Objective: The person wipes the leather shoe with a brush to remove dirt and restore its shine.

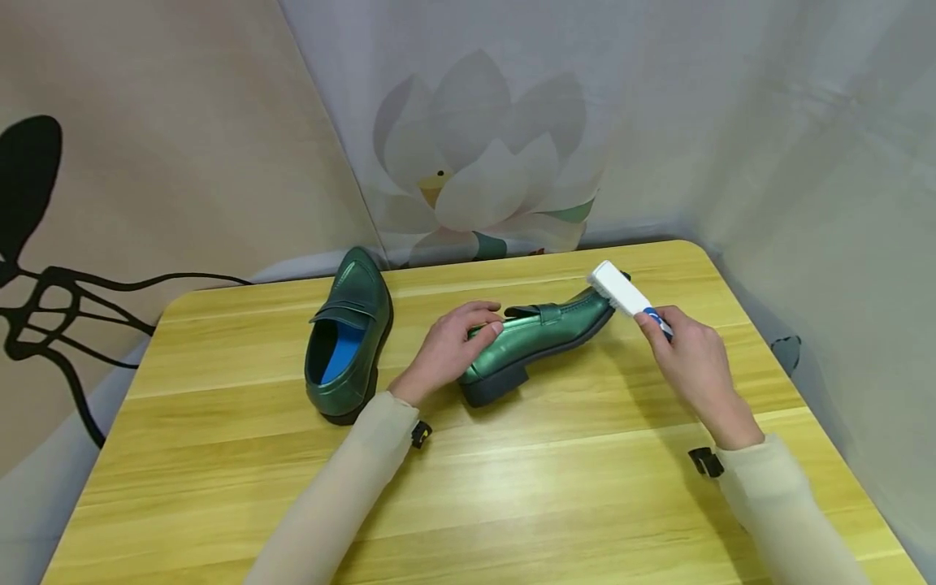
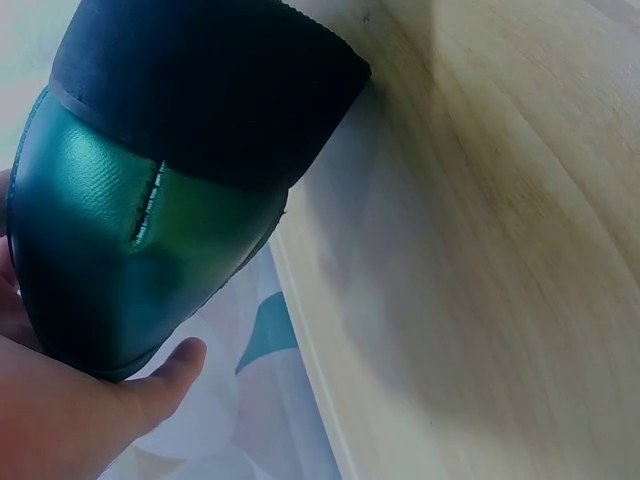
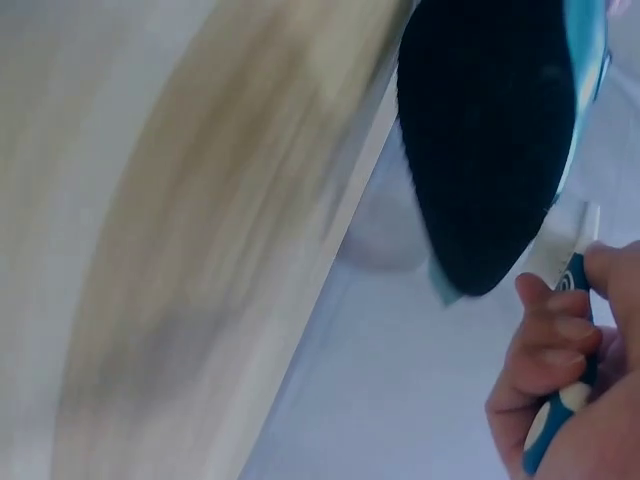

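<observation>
A green loafer (image 1: pixel 522 340) is held by my left hand (image 1: pixel 448 348) at its heel end, the fingers at the shoe's opening. Its toe points right and is tipped up off the table. My right hand (image 1: pixel 691 357) grips a white-headed brush (image 1: pixel 620 289) by its blue and white handle. The brush's bristles touch the top of the toe. In the left wrist view the back of the loafer (image 2: pixel 105 265) and its dark heel show, my left thumb beside the rim. The right wrist view shows the dark sole (image 3: pixel 490 140) and my fingers curled round the brush handle (image 3: pixel 545 430).
A second green loafer (image 1: pixel 351 325) with a blue insole stands on the wooden table (image 1: pixel 548 504), left of my left hand. A black wire-like chair or stand (image 1: pixel 54 301) is off the table's left side. A flower-printed curtain (image 1: pixel 483 130) hangs behind.
</observation>
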Motion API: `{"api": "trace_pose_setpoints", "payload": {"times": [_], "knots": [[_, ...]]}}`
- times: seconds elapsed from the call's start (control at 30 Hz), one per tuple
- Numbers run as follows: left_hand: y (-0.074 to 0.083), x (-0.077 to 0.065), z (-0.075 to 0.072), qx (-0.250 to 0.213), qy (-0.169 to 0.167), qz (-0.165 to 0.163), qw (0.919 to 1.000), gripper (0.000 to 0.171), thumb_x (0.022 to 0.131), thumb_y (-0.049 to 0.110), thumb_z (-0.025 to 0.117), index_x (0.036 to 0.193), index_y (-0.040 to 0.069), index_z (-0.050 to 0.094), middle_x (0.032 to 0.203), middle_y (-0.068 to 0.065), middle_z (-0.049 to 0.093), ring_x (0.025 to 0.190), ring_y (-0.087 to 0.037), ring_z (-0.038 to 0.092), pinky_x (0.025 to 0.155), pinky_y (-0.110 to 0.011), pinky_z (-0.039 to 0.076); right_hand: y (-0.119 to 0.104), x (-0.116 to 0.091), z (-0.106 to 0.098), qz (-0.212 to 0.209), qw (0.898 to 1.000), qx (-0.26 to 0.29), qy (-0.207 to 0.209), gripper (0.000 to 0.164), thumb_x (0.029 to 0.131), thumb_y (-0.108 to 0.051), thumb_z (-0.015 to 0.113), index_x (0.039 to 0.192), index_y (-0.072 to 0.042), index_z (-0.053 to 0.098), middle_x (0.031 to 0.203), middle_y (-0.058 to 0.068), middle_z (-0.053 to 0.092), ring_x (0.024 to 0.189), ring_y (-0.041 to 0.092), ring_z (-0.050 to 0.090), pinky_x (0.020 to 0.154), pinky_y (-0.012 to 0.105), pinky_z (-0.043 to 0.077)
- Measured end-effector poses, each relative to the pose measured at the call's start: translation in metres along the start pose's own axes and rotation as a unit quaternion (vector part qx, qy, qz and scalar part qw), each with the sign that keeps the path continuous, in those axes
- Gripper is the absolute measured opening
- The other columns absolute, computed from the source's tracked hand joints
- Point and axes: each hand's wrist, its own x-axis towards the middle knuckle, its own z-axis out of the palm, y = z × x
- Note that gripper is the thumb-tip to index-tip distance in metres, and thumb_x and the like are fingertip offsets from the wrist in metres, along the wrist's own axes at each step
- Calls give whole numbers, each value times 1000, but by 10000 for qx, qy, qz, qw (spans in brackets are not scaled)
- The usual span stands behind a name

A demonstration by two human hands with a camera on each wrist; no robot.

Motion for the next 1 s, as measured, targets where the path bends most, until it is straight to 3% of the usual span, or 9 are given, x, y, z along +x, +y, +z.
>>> {"api": "trace_pose_setpoints", "payload": {"times": [0.17,0.27,0.4,0.53,0.77,1.0], "knots": [[-3,1,0,37,53,-34,10000,34,109,32,55,124,9,74,147,-6,59,139,-29,51,115,-50,38,-18,-13,9,-691,9971,111,-282,28,99,-19,72,109,6,69,76,11,66,56,20,49,51,33,40],[-2,1,-1,58,33,-8,10000,35,109,32,54,125,8,74,146,-6,59,139,-30,51,115,-50,38,-22,-17,10,-849,9957,105,-354,26,97,-18,74,109,5,70,78,10,67,58,19,51,52,33,41],[-1,2,-1,81,-15,-10,10000,36,110,32,53,125,7,73,146,-7,59,139,-30,50,115,-51,37,-10,-8,8,-595,9980,79,-212,27,102,-21,69,108,5,69,73,9,62,56,20,48,51,34,38],[-1,1,-1,91,-35,-25,9999,36,110,32,53,125,7,74,146,-7,59,139,-30,51,115,-51,37,8,8,2,-270,9996,-45,-46,34,106,-25,61,108,8,67,75,17,65,55,26,51,50,39,39],[-2,1,0,86,-16,-13,10000,36,110,32,53,125,8,74,146,-8,59,139,-31,51,115,-52,37,27,32,-8,189,9990,-253,-307,49,110,-35,51,110,12,65,79,24,67,55,32,52,49,41,37],[-4,2,0,111,26,1,9999,36,110,32,52,126,8,74,145,-8,60,138,-31,52,115,-51,38,18,21,-7,111,9995,-123,-262,45,109,-34,54,113,9,66,80,21,68,56,29,52,51,41,39]]}}
